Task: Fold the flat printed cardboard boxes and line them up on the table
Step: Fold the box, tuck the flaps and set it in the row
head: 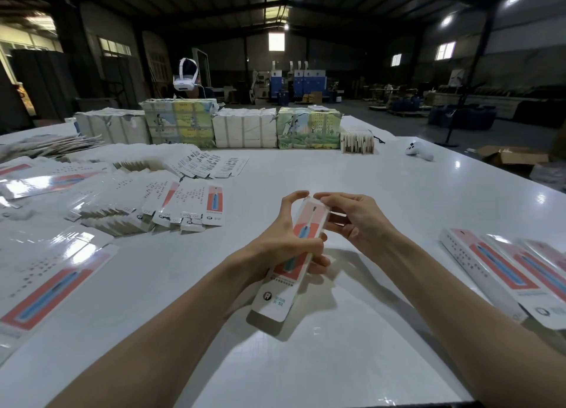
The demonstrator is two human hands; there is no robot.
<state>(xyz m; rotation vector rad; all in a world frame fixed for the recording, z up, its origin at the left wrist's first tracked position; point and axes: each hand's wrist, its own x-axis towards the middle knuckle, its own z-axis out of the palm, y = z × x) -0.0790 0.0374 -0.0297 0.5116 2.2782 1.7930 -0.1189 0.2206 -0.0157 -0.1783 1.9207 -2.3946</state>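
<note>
Closing the far end of one box over the table

The left hand [284,242] grips the box [301,233] around its middle to keep it steady over the table [337,168]; the right hand [352,220] curls its fingers on the far end, I think to tuck the flap in. The long axis runs from near-left to far-right, logo end toward the person. At right, finished boxes [502,273] lie in a row

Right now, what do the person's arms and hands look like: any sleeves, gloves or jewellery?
The left hand and right hand are bare: no gloves or rings show. Both forearms are uncovered to the picture's edge, with no sleeve, watch or cable visible.
</note>
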